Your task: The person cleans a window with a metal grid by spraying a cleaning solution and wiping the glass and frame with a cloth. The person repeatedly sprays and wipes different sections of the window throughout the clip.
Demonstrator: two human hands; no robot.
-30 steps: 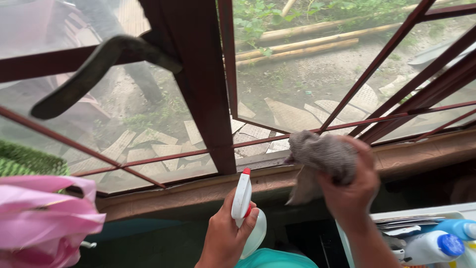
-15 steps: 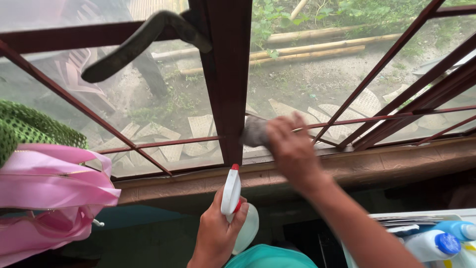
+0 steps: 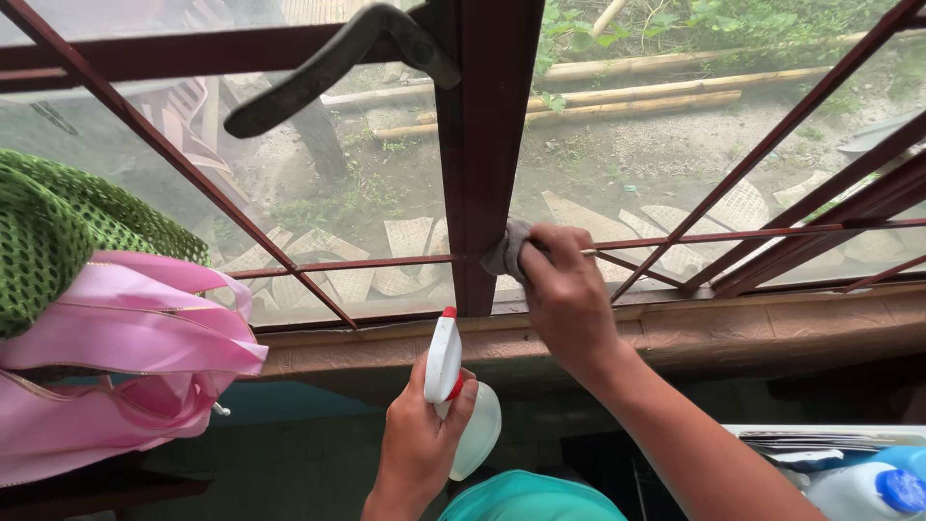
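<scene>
Item one, our right hand [image 3: 569, 294]: fingers curled tight around a grey rag [image 3: 508, 253], pressing it against the dark red window post [image 3: 487, 145] where a thin horizontal bar [image 3: 386, 261] meets it, just above the sill [image 3: 733, 328]. Item two, our left hand [image 3: 420, 444]: closed around the neck of a white spray bottle [image 3: 453, 396] with a red tip, held upright below the sill, nozzle toward the glass. Surroundings we note: a black latch handle [image 3: 328, 68] at upper left, a pink bag [image 3: 125, 357] under green mesh [image 3: 58, 232] at left, and blue-capped bottles [image 3: 878, 487] at lower right.
</scene>
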